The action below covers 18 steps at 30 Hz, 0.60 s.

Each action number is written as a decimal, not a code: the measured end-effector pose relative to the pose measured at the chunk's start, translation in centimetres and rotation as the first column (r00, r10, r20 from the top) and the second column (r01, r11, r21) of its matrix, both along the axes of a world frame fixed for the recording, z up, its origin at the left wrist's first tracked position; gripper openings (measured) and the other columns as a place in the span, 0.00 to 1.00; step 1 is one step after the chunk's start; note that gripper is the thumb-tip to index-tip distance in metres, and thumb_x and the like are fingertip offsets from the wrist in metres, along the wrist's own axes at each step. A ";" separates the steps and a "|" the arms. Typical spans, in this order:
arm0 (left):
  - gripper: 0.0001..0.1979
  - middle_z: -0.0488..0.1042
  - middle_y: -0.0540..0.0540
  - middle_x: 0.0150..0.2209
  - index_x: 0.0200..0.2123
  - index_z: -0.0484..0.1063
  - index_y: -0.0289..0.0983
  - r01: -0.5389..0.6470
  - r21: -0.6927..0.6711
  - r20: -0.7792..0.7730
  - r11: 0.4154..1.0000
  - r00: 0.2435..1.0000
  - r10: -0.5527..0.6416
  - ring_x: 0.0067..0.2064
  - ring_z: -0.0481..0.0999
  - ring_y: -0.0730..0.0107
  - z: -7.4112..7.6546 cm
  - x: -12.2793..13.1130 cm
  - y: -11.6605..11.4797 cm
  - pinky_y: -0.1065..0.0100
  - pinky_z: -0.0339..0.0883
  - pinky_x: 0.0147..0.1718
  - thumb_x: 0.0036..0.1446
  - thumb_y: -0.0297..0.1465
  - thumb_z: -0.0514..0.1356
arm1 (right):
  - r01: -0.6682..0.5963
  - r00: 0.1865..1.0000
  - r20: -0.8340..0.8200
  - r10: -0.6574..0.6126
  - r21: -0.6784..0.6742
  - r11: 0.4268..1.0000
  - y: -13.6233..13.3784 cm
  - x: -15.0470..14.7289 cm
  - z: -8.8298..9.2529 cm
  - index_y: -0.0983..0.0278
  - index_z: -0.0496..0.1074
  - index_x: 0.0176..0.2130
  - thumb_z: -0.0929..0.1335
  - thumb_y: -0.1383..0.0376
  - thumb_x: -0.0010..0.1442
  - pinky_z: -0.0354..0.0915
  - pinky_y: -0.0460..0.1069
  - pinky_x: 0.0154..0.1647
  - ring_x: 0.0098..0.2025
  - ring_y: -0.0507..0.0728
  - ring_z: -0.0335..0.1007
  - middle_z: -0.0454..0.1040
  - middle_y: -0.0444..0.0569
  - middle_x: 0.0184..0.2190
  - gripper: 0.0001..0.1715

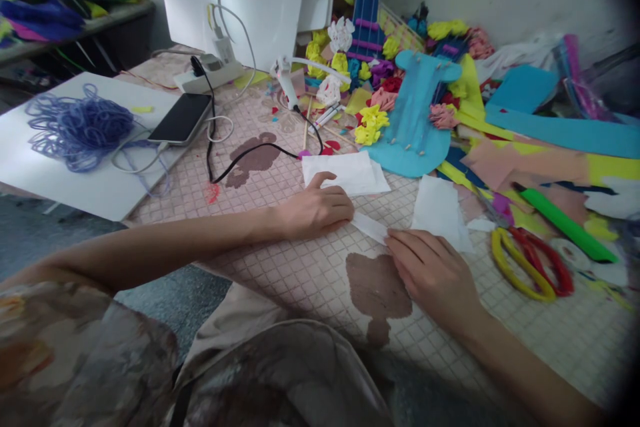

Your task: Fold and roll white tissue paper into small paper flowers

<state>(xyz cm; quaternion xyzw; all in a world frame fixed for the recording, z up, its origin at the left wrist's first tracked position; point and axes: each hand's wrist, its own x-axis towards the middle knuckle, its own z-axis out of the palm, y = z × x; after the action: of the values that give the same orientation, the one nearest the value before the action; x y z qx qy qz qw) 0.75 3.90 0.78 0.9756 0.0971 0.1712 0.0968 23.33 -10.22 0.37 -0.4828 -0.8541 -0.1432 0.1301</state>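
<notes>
A narrow folded strip of white paper (pixel 370 227) lies on the table between my two hands. My left hand (pixel 320 209) rests on its left end, fingers curled down onto the paper and the index finger raised. At the other end, the fingers of my right hand (pixel 425 267) are pressed together on the strip. Just beyond my left hand lies a stack of white paper sheets (pixel 345 172). Another white sheet (pixel 437 210) is flat beyond my right hand. The undersides of the fingers are hidden.
Yellow-and-red-handled scissors (pixel 525 267) and a green cutter (pixel 565 223) lie at right. A glue gun (pixel 286 83) stands behind, its black cord crossing the table. Blue cut-out shapes (pixel 417 113) and crumpled paper flowers (pixel 371 125) crowd the back. Phone (pixel 181 119) and purple yarn (pixel 80 123) sit left.
</notes>
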 end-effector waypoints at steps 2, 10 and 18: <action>0.11 0.76 0.47 0.42 0.39 0.71 0.38 -0.003 -0.011 0.005 1.000 1.000 0.003 0.45 0.73 0.70 0.0 0.1 0.0 0.56 0.44 0.58 0.65 0.30 0.48 | 0.006 0.999 -0.053 -0.006 0.004 1.000 0.1 0.0 0.0 0.70 0.71 0.44 0.64 0.74 0.62 0.65 0.56 0.46 0.46 0.62 0.68 0.75 0.55 0.44 0.11; 0.09 0.75 0.46 0.44 0.43 0.69 0.38 -0.012 -0.102 0.005 0.995 1.000 0.013 0.46 0.72 0.67 -0.1 0.2 0.2 0.57 0.45 0.58 0.61 0.33 0.56 | 0.048 0.952 -0.295 -0.082 -0.119 0.992 0.8 0.0 0.3 0.65 0.71 0.39 0.65 0.72 0.61 0.66 0.54 0.47 0.43 0.58 0.68 0.75 0.51 0.40 0.07; 0.07 0.74 0.47 0.41 0.37 0.72 0.38 -0.043 -0.120 -0.022 0.992 0.999 0.040 0.45 0.70 0.67 0.1 0.4 0.2 0.59 0.49 0.55 0.61 0.33 0.55 | 0.023 0.907 -0.411 -0.093 -0.171 0.985 1.2 0.4 0.1 0.63 0.69 0.37 0.64 0.71 0.62 0.66 0.55 0.44 0.42 0.58 0.68 0.73 0.51 0.38 0.05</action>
<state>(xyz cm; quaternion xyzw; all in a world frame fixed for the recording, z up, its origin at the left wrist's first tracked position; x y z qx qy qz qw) 1.16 4.14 0.85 0.9674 0.1286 0.1573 0.1509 23.75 -9.00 0.52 -0.5363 -0.8007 0.0295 0.2653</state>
